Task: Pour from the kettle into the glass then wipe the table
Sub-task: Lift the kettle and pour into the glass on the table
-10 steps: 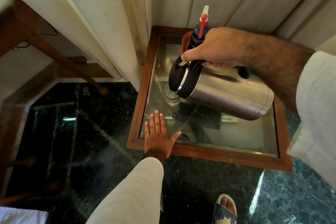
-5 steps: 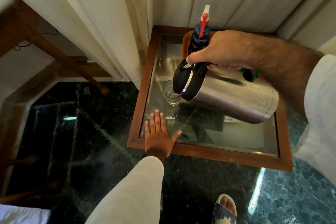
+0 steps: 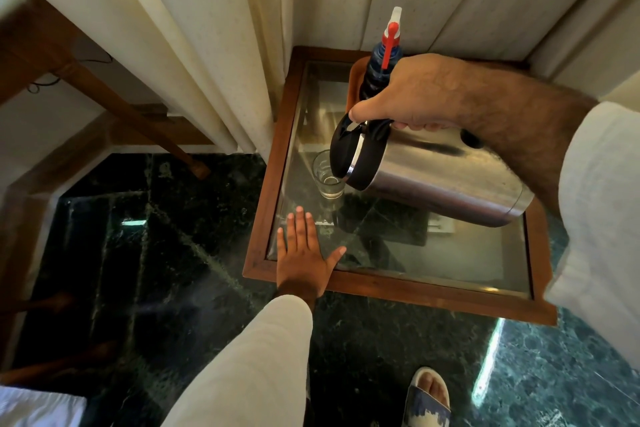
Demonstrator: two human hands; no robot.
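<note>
Brushed-steel, black-lidded kettle [image 3: 433, 177] gripped in right hand [image 3: 412, 94], long axis near-horizontal, spout over clear glass tumbler [image 3: 327, 173]; left hand [image 3: 303, 253] flat, empty, at surface's [image 3: 433, 291] near-left corner.

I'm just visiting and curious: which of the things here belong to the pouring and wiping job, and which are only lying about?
Part of the job:
- kettle, tilted, held by the right hand
- glass below its spout
- table, left hand flat on its near edge

Possibly for wiping:
- spray bottle

Just there:
- curtains
- sandal
- wooden furniture leg
</note>
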